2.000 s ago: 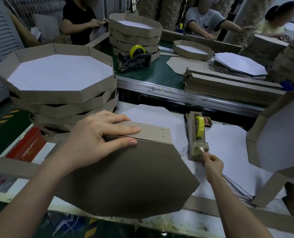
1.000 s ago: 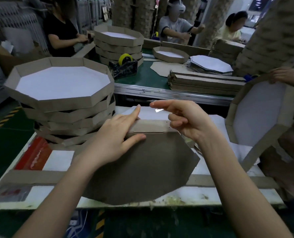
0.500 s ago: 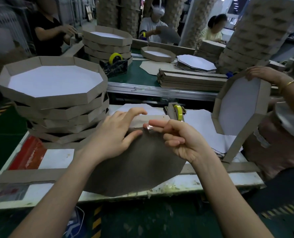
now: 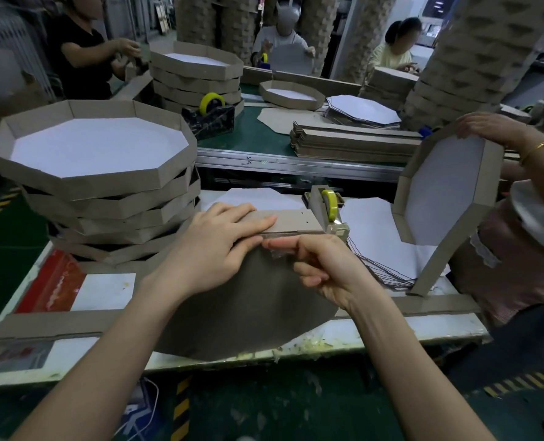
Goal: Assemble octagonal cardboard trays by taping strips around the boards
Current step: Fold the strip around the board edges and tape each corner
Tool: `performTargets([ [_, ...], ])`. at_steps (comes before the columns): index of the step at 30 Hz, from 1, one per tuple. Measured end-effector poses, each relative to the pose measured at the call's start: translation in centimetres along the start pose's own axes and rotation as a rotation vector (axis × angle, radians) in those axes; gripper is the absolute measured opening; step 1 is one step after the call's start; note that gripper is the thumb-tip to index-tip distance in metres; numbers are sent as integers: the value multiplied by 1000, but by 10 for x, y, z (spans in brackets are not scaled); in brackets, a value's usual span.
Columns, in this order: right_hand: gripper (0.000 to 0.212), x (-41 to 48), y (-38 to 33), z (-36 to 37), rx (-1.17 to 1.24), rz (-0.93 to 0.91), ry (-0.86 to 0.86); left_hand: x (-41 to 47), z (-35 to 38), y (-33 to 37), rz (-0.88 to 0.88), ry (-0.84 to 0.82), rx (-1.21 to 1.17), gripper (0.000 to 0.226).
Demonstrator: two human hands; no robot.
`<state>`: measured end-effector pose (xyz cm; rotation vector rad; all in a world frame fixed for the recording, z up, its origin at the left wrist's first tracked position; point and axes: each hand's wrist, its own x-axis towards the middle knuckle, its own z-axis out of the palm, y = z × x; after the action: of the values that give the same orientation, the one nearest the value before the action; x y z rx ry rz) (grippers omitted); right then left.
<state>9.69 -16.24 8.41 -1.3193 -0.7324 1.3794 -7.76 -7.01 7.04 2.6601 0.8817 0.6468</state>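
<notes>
Far left, stack of finished trays [image 4: 95, 173] on the table [image 4: 423, 327], white insides up, well apart from both hands. In front of it a red sheet [image 4: 52, 281] and a loose strip [image 4: 51, 324] lying flat along the table's near side. Left hand [image 4: 213, 249] sits at centre on the top edge of the board [image 4: 248, 310]. Its fingers are straight and flat on the folded strip [image 4: 291, 221], its thumb is on the board's brown face, and it presses the two together without curling round anything. The board is brown side up, tilted toward the camera, with its near corner over the table edge. The folded strip runs along the board's far edge, from under the left fingers rightward to the tape dispenser [image 4: 326, 211]. Right hand [image 4: 324, 265] is just right of the left, the fingertips nearly touching at the seam. It holds a clear tape piece [image 4: 277, 251] under its outstretched index finger against the seam where the strip meets the board, other fingers curled in, thumb hidden. The dispenser with its yellow roll stands just behind the right hand, touching the strip's right end. Far right, an upright tray [image 4: 445, 186] stands on edge, with a neighbour's hand [image 4: 493, 125] on its top rim.
</notes>
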Motion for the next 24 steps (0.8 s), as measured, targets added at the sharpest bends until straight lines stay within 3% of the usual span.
performTargets([
  [4,39,4,5,-2,-291,48,74,1,-2,0,-28,19,-12,47],
  [6,35,4,15,-5,-377,-24,134,2,-4,-6,-42,31,-43,43],
  [10,37,11,12,-17,-425,-572,276,3,-4,-5,-16,5,-49,46],
  [12,27,16,1,-21,-637,-857,312,5,-3,-4,-13,-2,-51,44],
  [15,16,20,-11,-27,-1017,-1044,275,6,-3,-9,-27,5,-59,42],
  [17,28,23,-15,-32,-1214,-1024,232,7,-4,-13,-35,10,-93,40],
  [19,44,28,-19,-35,-1270,-884,157,7,-4,-12,-30,11,-110,39],
  [21,56,31,-21,-35,-1260,-734,71,5,-3,-9,-18,12,-110,40],
  [24,53,33,-23,-37,-1105,-651,-36,4,-3,-8,-24,15,-129,39],
])
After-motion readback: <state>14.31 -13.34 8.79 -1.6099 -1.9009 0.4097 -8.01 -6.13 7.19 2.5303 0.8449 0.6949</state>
